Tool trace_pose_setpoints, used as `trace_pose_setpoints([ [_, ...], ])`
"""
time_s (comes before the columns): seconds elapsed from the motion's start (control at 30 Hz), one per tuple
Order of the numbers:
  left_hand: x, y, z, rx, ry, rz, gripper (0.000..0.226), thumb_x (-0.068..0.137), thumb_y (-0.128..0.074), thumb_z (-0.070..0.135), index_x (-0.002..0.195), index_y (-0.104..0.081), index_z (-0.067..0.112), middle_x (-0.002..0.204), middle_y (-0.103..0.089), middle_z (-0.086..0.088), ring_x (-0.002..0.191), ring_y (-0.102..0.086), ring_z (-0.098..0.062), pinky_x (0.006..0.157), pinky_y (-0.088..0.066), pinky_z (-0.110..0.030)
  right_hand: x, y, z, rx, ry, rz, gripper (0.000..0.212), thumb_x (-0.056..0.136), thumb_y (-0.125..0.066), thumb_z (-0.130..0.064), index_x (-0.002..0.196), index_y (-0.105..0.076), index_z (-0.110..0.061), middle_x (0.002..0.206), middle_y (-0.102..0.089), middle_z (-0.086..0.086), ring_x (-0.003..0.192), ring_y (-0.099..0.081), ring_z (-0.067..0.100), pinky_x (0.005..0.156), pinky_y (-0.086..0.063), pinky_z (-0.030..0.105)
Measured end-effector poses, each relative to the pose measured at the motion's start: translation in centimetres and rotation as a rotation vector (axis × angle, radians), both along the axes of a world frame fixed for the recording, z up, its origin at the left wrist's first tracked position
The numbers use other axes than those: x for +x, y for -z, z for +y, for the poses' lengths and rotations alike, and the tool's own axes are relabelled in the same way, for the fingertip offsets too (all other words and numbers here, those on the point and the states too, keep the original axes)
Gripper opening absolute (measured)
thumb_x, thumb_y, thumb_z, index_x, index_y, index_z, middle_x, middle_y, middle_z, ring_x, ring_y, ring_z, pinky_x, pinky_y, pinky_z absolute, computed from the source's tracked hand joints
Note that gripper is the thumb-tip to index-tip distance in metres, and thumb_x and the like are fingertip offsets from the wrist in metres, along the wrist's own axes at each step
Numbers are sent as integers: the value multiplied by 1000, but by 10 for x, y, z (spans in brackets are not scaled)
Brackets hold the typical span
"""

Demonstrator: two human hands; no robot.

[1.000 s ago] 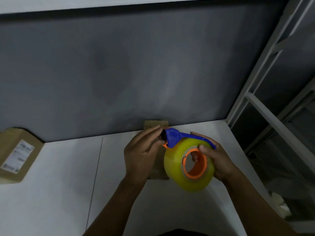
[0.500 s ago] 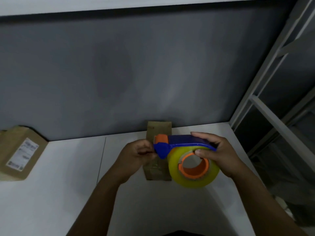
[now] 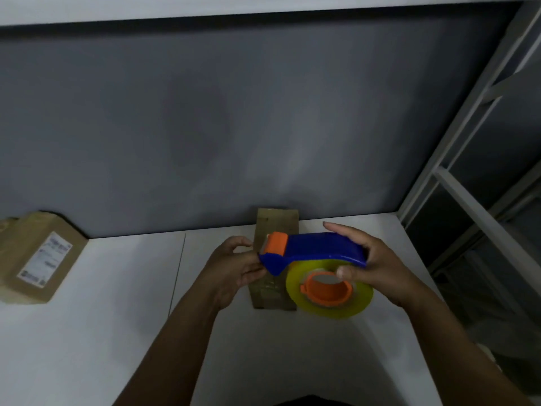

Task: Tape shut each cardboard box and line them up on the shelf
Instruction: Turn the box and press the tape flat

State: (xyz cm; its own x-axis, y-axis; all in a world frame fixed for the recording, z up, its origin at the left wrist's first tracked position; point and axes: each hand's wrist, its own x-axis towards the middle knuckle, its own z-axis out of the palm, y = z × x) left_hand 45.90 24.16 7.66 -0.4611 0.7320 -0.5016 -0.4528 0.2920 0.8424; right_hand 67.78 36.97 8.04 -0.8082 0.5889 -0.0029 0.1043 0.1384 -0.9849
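A narrow cardboard box [image 3: 276, 227] lies on the white table [image 3: 111, 317], its far end against the grey wall. Above it my right hand [image 3: 377, 265] grips a tape dispenser [image 3: 319, 250] with a blue handle, an orange cutter head and a yellowish roll on an orange core. My left hand [image 3: 234, 268] is at the dispenser's front tip, fingers curled and pinching there, apparently on the tape end; the tape itself is too faint to make out. The hands and the roll hide the box's middle and right side.
A second, larger cardboard box [image 3: 38, 256] with a white shipping label sits at the table's far left. A white metal shelf frame [image 3: 456, 194] stands along the right edge of the table. A grey wall closes off the back.
The dispenser has turned so its handle lies flat and its orange head points left. My left hand slid from on top of the box to the dispenser's tip.
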Motion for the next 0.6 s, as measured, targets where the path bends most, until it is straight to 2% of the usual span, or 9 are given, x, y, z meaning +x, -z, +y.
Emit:
trace_pose_setpoints([
  [0.1,0,3,2,-19,-96,-26,15,89,-54,-4,91,-53,10,86,-64,-16,78,-64,-26,72,-54,-37,0,-6,-5,33,-105,-71,82,58,-81,-53,130,-44,-46,124,-56,-21,116,-55,6,87,-52,21],
  [0.17,-3,7,4,-39,-99,54,12,89,-58,-1,93,-57,11,93,-64,-17,82,-64,-25,72,-54,-35,-5,-8,-9,195,-119,-149,73,63,-82,-43,121,-42,-60,119,-53,-26,114,-52,1,87,-50,15],
  [0.2,-5,7,5,-51,-70,136,13,87,-62,2,95,-59,12,96,-64,-14,84,-64,-23,70,-53,-33,-8,-7,-11,309,-100,-197,71,63,-84,-41,117,-42,-61,116,-53,-26,111,-51,-2,84,-49,12],
  [0.27,-7,5,6,-71,14,316,16,86,-66,8,101,-62,15,97,-65,-7,87,-64,-18,68,-52,-29,-12,-6,-12,462,-27,-267,68,61,-86,-40,114,-44,-49,109,-55,-23,105,-52,-7,76,-49,7],
  [0.37,-8,1,8,-77,68,497,10,88,-66,13,97,-66,18,84,-67,3,77,-64,-10,63,-51,-22,-11,-5,-10,476,1,-276,58,63,-85,-36,106,-48,-40,97,-59,-23,98,-53,-12,69,-47,3],
  [0.47,-10,0,10,-99,-9,526,4,87,-66,9,87,-69,11,77,-66,1,71,-63,-11,61,-53,-24,-6,-5,-9,439,9,-269,55,62,-85,-36,102,-47,-42,97,-61,-22,99,-55,-11,71,-50,7],
  [0.53,-9,4,11,-102,-55,554,16,86,-66,6,74,-65,16,73,-65,0,66,-63,-12,58,-53,-24,-5,-3,-9,410,19,-286,57,61,-86,-36,103,-48,-42,99,-62,-21,99,-56,-9,73,-53,11],
  [0.6,-6,10,8,-98,-52,630,23,86,-66,7,68,-63,21,69,-64,3,59,-63,-8,54,-52,-19,-5,0,-9,381,20,-287,58,61,-87,-34,105,-49,-42,100,-62,-21,99,-57,-9,72,-53,12],
])
